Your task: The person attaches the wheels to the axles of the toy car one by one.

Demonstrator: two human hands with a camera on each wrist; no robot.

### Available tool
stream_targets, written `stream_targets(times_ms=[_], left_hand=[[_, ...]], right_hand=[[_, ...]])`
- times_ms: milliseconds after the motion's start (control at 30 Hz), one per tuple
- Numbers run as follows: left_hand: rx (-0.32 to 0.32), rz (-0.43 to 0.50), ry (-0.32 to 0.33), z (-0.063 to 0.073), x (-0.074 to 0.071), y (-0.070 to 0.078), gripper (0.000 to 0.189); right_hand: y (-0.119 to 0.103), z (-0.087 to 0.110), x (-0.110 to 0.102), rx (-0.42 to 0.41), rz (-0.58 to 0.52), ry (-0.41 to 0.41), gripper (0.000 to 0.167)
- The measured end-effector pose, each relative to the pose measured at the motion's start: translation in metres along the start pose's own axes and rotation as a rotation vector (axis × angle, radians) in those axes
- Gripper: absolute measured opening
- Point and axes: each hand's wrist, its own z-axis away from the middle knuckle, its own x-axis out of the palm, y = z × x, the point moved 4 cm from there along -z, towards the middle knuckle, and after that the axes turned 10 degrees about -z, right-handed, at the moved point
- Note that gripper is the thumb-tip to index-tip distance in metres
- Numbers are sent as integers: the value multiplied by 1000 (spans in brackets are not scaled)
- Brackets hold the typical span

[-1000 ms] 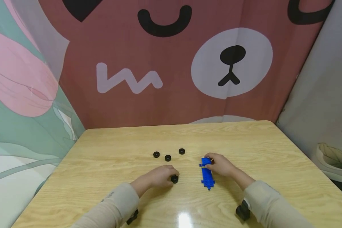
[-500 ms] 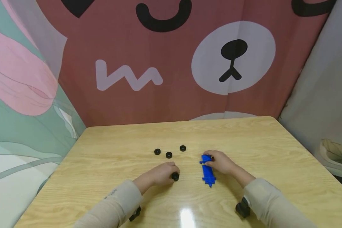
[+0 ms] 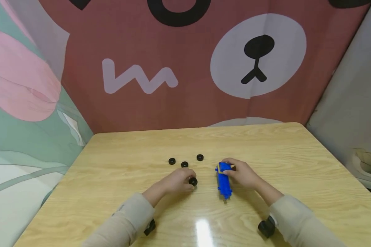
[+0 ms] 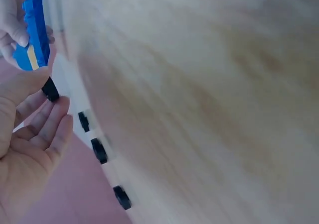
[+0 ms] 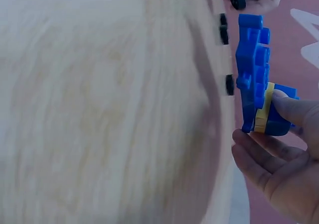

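Observation:
My left hand (image 3: pixel 177 181) pinches a small black toy wheel (image 3: pixel 193 181) between thumb and fingertips; the left wrist view shows the wheel (image 4: pixel 51 90) edge-on. To its right, my right hand (image 3: pixel 243 175) grips a long blue toy vehicle body (image 3: pixel 224 183) by its far end. A yellow band (image 5: pixel 263 113) crosses the body beside my right thumb, and studs run along one face in the right wrist view. Small pegs stick out at its sides. The body is tilted, its near end raised off the table. A gap separates the wheel from the blue body.
Three more black wheels lie on the wooden table (image 3: pixel 126 151) beyond my left hand: a left one (image 3: pixel 171 161), a middle one (image 3: pixel 184 164) close to my fingers, and a right one (image 3: pixel 200 157). A printed curtain (image 3: pixel 142 109) hangs behind the table's far edge.
The blue body, flat on the table before, is now lifted and tilted in my right hand. My left hand has moved slightly forward with the wheel. The head view has dipped slightly.

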Motion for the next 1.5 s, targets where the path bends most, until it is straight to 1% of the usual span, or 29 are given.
stream_targets(times_ms=[133, 300, 400, 467, 533, 633, 767, 900, 1000, 1100, 1133, 1200, 1333, 1500], left_hand=[[7, -6, 83, -4, -15, 3, 32], [26, 7, 182, -10, -29, 11, 33], [36, 31, 230, -12, -32, 16, 33], [25, 54, 254, -11, -34, 19, 33], [13, 98, 269, -10, -34, 20, 33], [-14, 182, 284, -9, -33, 21, 33], [-55, 346, 292, -10, -30, 19, 32], [-111, 530, 271, -9, -27, 18, 31], [-145, 649, 242, -2, -33, 27, 32], [-153, 742, 222, 4, -42, 37, 33], [-149, 754, 220, 5, -44, 40, 33], [-139, 789, 217, 6, -44, 41, 33], [-129, 840, 211, 6, -44, 41, 34], [-120, 867, 204, 6, -46, 43, 33]], right_hand=[[-12, 0, -8, -62, -21, 31, 35], [-25, 6, -16, -83, -62, 63, 35], [-29, 13, -17, -86, -100, 77, 35], [-30, 16, -15, -87, -131, 79, 35], [-32, 18, -12, -90, -171, 76, 35], [-33, 21, -9, -100, -198, 82, 36], [-35, 25, -7, -104, -201, 93, 37], [-40, 29, -4, -119, -222, 80, 39], [-47, 32, -1, -168, -266, 57, 39], [-55, 34, 2, -225, -304, 26, 37], [-57, 34, 3, -238, -312, 18, 37], [-60, 34, 5, -251, -315, 6, 37], [-62, 34, 7, -244, -309, 2, 36], [-63, 33, 8, -256, -303, 15, 37]])
